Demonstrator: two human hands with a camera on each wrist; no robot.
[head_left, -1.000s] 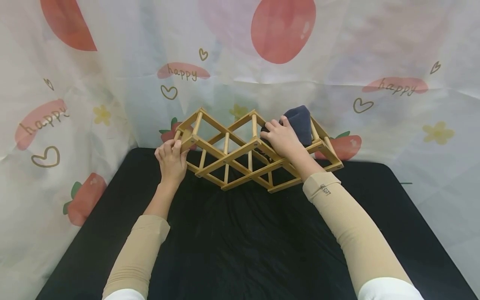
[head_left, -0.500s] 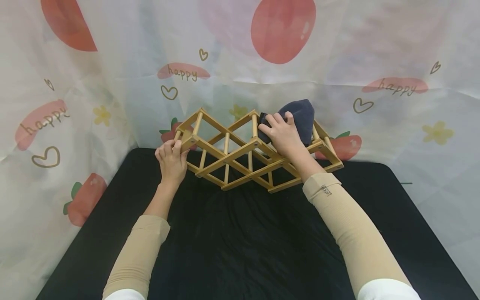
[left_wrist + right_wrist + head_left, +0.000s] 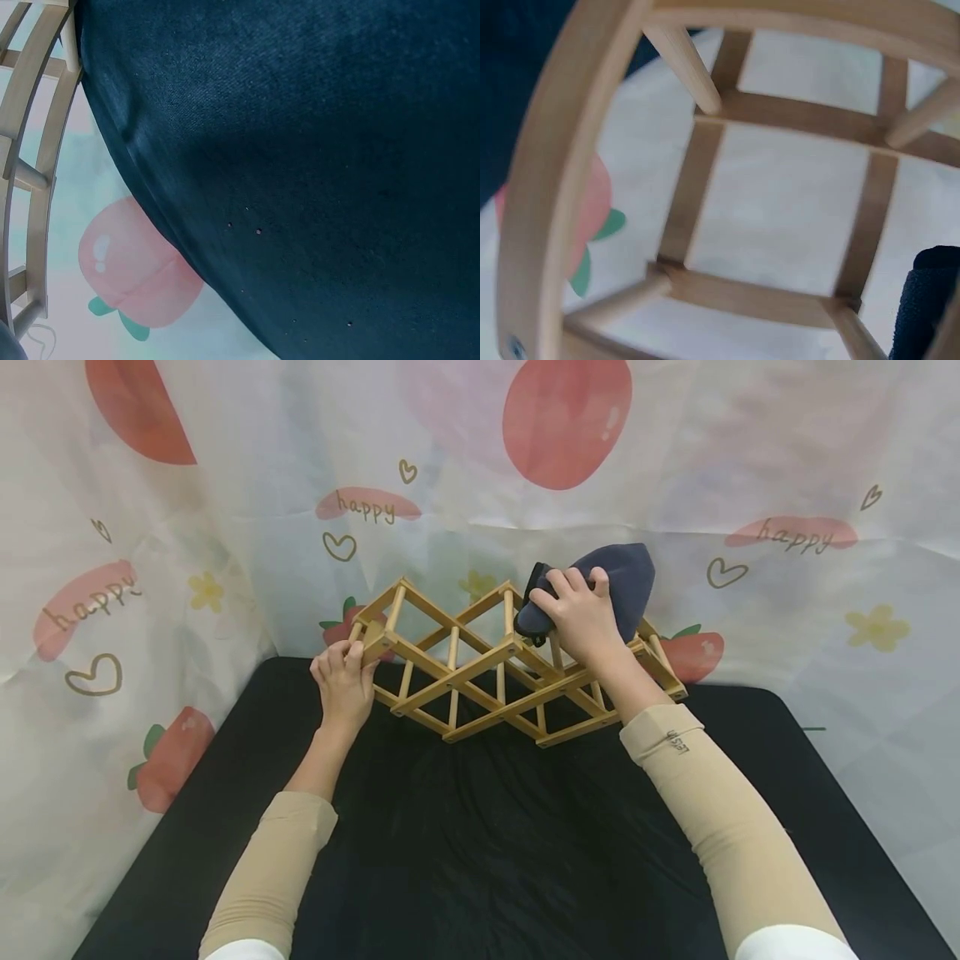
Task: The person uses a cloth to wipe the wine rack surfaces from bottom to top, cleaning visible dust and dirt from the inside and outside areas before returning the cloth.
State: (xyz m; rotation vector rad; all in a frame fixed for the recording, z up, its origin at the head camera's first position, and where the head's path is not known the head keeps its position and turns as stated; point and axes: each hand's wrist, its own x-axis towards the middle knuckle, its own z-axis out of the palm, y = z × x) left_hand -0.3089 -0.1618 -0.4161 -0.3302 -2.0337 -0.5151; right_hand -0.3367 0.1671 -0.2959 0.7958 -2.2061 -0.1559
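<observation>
My left hand [image 3: 343, 681] grips the left end of a wooden lattice rack [image 3: 480, 662], its fingers curled over the end bars. The rack, made of crossed slats and round dowels, is spread out at the far side of the table. Over its right part, my right hand [image 3: 581, 614] holds a dark blue, soft cloth item [image 3: 630, 581] with a black edge, pointed at its upper right. In the right wrist view, slats of the rack fill most of the picture, and part of the blue cloth item [image 3: 922, 315] shows at the lower right. The left wrist view shows rack slats [image 3: 30, 97] but not my fingers.
A black cloth [image 3: 465, 860] covers the table. Behind and to the left hangs a pale curtain [image 3: 247, 477] printed with fruit, hearts and "happy"; the rack stands close in front of it.
My right hand has lifted the blue cloth item up and slightly right, and it now sits higher over the rack. My left hand and the rack have stayed in place.
</observation>
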